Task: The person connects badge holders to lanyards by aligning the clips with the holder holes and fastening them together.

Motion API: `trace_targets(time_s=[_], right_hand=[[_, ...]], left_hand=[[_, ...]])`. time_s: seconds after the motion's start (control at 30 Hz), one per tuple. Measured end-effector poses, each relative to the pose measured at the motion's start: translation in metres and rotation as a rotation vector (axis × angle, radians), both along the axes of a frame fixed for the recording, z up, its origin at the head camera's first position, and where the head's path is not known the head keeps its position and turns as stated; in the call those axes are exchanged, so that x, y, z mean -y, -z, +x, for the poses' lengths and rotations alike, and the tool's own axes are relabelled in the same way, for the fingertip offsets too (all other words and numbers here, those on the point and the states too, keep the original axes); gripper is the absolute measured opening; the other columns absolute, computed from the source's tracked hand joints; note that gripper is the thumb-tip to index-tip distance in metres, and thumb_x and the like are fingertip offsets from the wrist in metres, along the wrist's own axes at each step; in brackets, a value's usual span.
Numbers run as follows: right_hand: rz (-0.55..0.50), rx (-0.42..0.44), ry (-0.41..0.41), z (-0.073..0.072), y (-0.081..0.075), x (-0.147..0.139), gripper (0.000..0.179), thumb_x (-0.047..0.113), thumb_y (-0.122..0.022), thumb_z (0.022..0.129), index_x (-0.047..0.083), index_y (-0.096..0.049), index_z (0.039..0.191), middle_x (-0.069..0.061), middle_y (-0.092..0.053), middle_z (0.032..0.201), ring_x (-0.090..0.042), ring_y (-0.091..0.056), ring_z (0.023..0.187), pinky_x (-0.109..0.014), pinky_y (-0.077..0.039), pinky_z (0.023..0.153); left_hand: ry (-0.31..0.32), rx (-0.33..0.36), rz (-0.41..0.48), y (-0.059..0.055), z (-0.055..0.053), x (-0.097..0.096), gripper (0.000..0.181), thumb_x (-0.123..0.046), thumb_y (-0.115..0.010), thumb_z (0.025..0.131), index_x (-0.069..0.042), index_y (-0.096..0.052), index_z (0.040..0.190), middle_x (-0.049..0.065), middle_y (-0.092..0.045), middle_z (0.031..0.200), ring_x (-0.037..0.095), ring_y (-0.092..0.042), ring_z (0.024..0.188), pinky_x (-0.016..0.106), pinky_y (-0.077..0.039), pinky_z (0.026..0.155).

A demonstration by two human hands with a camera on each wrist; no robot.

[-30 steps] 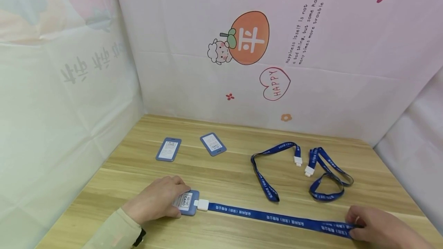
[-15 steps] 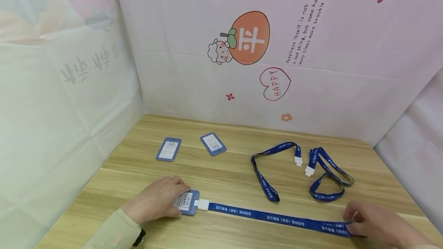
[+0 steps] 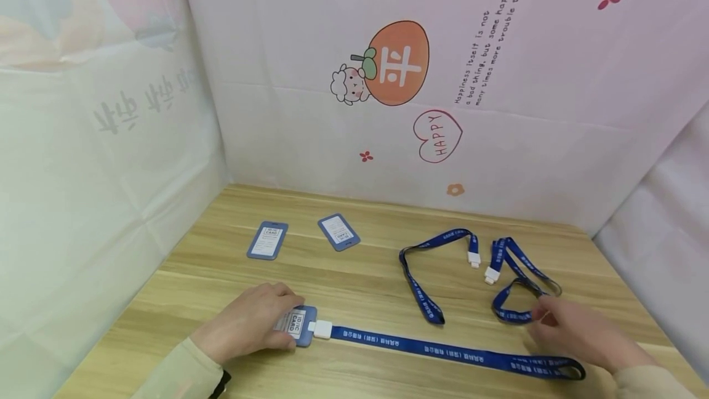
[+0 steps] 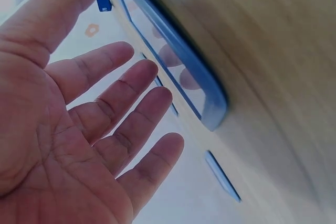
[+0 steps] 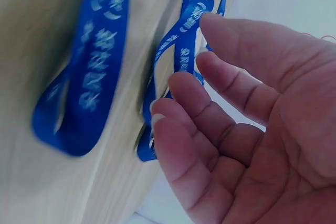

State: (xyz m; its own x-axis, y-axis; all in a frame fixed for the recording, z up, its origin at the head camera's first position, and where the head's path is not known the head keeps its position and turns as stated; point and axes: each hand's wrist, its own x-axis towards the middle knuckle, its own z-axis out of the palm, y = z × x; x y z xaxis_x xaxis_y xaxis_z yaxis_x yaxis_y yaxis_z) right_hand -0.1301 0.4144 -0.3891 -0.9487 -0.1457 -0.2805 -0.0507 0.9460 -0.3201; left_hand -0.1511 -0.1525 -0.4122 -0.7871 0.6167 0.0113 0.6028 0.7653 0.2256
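A blue badge holder point(image 3: 303, 326) with a white ID/IC card lies at the front, joined by a white clip point(image 3: 323, 329) to a navy lanyard point(image 3: 432, 350) stretched rightward across the table. Over the holder's left part is my left hand point(image 3: 252, 323), hiding some of the card; in the left wrist view its spread fingers stand off the holder's face. My right hand point(image 3: 581, 331), fingers loosely curled and holding nothing, is beside a second, coiled lanyard point(image 3: 512, 316). The stretched lanyard's looped end point(image 5: 79, 140) lies free in the right wrist view.
Two more badge holders, one at left point(image 3: 268, 241) and one in the middle point(image 3: 339, 232), lie farther back on the wooden table point(image 3: 210, 276). A third lanyard point(image 3: 414, 285) lies bent near the centre. Printed white cloth point(image 3: 299, 134) walls the back and sides.
My right hand has let go of the stretched lanyard's looped end and moved up and away to the coiled lanyard. My left hand stays at the badge holder.
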Motion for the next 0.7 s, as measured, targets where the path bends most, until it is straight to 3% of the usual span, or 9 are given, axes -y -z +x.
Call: trace_targets(time_s=[0.4, 0.7], right_hand=[[0.038, -0.110, 0.042, -0.036, -0.012, 0.033, 0.044, 0.035, -0.065, 0.100, -0.003, -0.067, 0.121, -0.020, -0.073, 0.113, -0.038, -0.070, 0.102, -0.057, -0.059, 0.084], [0.082, -0.141, 0.097, -0.065, -0.004, 0.046, 0.053, 0.040, -0.060, 0.102, -0.008, -0.063, 0.126, -0.031, -0.068, 0.122, -0.045, -0.068, 0.103, -0.061, -0.057, 0.084]], left_hand=[[-0.012, -0.015, 0.000, -0.003, 0.003, -0.005, 0.069, -0.050, -0.084, 0.083, -0.009, -0.067, 0.136, 0.013, -0.068, 0.131, 0.029, -0.065, 0.115, 0.051, -0.055, 0.101], [0.002, -0.070, -0.006, -0.003, 0.005, -0.007, 0.069, -0.048, -0.084, 0.084, -0.007, -0.066, 0.137, 0.014, -0.068, 0.133, 0.031, -0.065, 0.119, 0.051, -0.054, 0.103]])
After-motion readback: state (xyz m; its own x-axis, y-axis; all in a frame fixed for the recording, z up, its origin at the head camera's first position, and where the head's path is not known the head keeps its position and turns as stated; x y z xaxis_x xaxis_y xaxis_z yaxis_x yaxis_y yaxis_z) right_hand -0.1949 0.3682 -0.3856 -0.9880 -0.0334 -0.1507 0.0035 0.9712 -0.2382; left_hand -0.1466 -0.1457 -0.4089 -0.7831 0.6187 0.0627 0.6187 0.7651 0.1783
